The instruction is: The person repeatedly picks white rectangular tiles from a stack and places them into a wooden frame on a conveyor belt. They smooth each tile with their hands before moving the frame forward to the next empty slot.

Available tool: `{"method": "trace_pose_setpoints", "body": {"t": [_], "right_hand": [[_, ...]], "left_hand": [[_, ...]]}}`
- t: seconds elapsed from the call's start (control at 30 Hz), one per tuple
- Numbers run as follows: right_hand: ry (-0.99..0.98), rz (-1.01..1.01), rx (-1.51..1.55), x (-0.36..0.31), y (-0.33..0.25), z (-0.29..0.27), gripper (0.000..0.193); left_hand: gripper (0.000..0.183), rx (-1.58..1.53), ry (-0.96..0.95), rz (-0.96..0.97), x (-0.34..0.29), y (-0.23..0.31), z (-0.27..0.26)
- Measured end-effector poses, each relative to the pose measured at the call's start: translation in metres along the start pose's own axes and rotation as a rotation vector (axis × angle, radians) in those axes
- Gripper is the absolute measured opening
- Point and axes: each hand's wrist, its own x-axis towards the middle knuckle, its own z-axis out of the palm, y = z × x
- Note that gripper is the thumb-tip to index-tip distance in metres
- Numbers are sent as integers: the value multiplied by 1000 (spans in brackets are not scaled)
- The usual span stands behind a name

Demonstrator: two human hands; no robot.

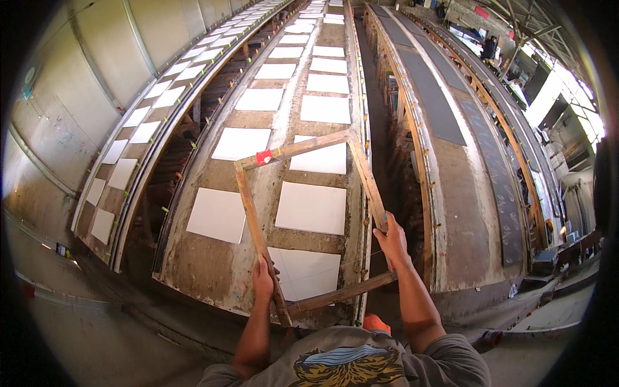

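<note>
Long workshop table (184,277), stained brown, runs away from the wearer. Nearest: wooden frame (256,226) over its near end, white sheets (311,208) visible through the opening. Left hand (263,280) has fingers clamped on the left bar; right hand (393,242) has fingers clamped on the right bar. Can't tell whether the frame touches the table or has mesh in it. Red patch (264,157) on the far bar.

Progress, my read: sheets are laid out, two columns up the table. No marks visible on the near ones; far ones too small to judge. Frame work on these looks all left.

Farther out: left table carries more white sheets, right table (454,258) has dark strips (429,97). Pale wall (97,58) far left.
</note>
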Motion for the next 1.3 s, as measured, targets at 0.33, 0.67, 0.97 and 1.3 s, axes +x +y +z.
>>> {"method": "trace_pose_setpoints", "body": {"t": [0.33,0.67,0.97,1.3], "right_hand": [[-76,-127,79,36,45,-17,70],[-2,-331,28,63,111,-80,63],[-43,-388,42,81,95,-90,65],[-307,-430,33,95,0,-39,71]], "left_hand": [[53,-41,133,59,-41,-24,41],[58,-124,21,65,-81,-63,116],[64,-350,16,-55,-103,-49,130],[55,-538,189,16,-125,-50,75]]}}
